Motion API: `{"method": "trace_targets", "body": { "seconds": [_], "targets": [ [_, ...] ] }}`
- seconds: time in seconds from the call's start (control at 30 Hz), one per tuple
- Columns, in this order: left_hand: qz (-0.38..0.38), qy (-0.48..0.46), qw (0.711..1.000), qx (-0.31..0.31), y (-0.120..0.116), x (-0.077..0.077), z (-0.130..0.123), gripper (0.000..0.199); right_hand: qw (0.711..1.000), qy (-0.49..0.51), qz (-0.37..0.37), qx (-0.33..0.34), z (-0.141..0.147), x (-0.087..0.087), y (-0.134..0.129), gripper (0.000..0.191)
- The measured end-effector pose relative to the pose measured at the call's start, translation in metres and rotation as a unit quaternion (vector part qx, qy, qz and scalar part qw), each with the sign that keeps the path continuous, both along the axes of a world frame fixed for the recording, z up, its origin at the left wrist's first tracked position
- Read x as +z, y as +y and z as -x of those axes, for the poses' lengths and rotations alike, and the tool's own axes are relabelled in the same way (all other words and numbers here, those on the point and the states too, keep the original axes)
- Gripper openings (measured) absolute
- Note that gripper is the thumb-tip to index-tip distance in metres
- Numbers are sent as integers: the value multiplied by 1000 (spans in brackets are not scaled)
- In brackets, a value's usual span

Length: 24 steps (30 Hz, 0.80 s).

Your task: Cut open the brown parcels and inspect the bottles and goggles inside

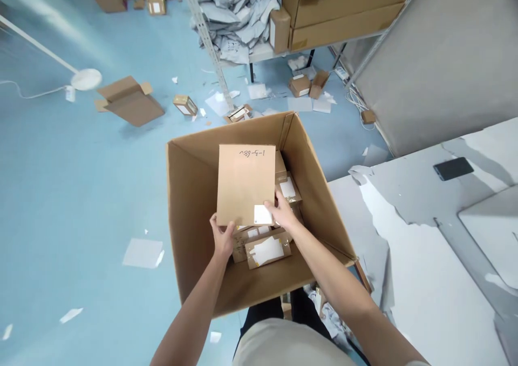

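Observation:
Both my hands grip a flat-faced brown cardboard box (246, 185) inside a large open carton (194, 193). My left hand (222, 236) is closed on its near left corner, thumb on top. On the near right edge, my right hand (280, 209) is closed too, with its thumb beside a white label (262, 214). Handwriting runs along the box's far edge. Below it, smaller parcels lie in the carton, among them a taped box with a white label (267, 251) at the near side. The held box hides part of the carton's contents.
A metal shelf holds crumpled grey bags (238, 15) and long cartons (348, 15). At right, a white-covered table (421, 269) carries a black phone (453, 168). An opened box (133, 104), a small box (185, 105) and paper scraps lie on the blue floor.

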State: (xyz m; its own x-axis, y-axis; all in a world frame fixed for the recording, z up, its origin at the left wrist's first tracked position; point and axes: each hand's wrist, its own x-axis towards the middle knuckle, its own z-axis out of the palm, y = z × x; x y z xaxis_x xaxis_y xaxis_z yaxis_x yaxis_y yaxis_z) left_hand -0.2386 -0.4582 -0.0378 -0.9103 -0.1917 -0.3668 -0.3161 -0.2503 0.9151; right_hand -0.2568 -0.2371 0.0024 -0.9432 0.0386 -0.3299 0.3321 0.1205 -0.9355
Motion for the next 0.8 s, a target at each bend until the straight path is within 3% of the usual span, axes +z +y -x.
{"method": "trace_targets", "body": {
  "seconds": [0.1,0.23,0.33,0.47,0.63,0.8],
  "targets": [
    [-46,-44,996,-64,-7,13,-23,70,999,-21,33,-1,-7,8,23,71],
    [-121,-231,954,-145,-8,25,-41,78,991,-24,41,128,-1,17,52,63],
    [-166,-318,919,-162,2,24,-52,73,979,-31,31,197,14,24,67,60],
    [-290,-274,908,-125,18,13,-68,53,964,-59,48,256,38,36,82,58],
    [-451,-256,850,-98,29,6,-77,75,953,-51,15,299,59,56,92,47],
    [-475,-284,827,-100,34,2,-76,81,960,-40,-38,274,51,65,89,45]
  ]
}}
